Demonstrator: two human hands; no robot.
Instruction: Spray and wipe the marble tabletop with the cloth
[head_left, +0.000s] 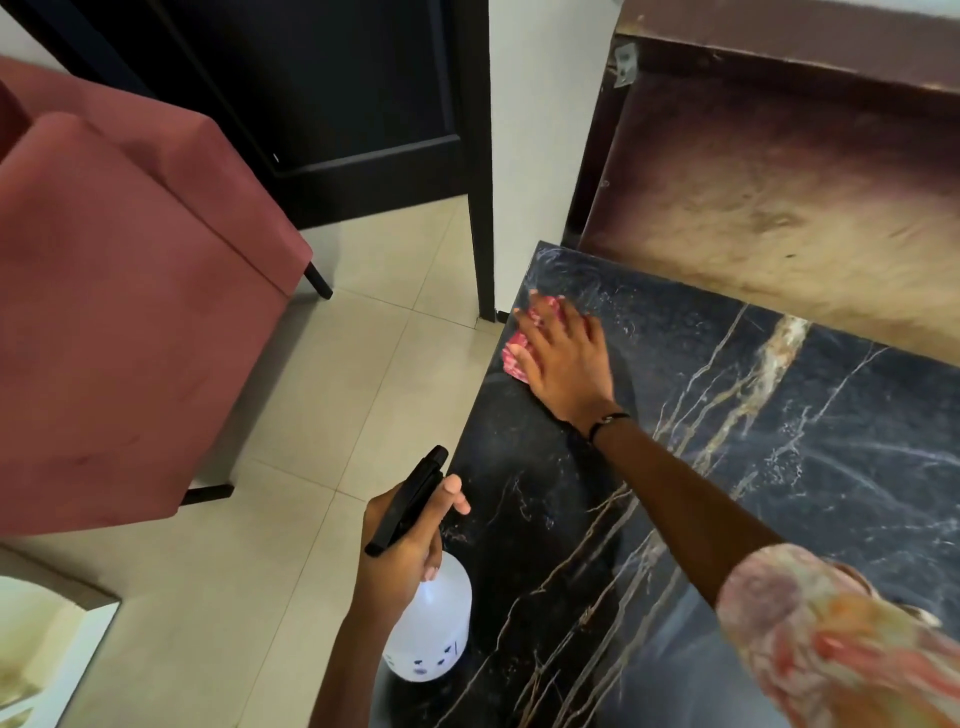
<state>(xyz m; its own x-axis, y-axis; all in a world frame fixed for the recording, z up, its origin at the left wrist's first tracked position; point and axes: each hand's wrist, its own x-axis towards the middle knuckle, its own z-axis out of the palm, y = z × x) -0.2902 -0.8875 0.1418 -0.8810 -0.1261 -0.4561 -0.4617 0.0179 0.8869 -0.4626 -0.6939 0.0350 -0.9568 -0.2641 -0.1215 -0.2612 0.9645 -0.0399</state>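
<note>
Right hand (563, 358) flat, fingers spread, pressing red cloth (517, 356) at far-left corner of marble surface (779, 467); left hand (402, 551) gripping spray bottle (431, 629) at the surface's left edge.

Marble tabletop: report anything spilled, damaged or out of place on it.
Nothing stands out. The marble tabletop shows only its pale veins and faint wet smears near the far corner, where the right hand presses the red cloth. The left hand holds the spray bottle at the near edge.
</note>
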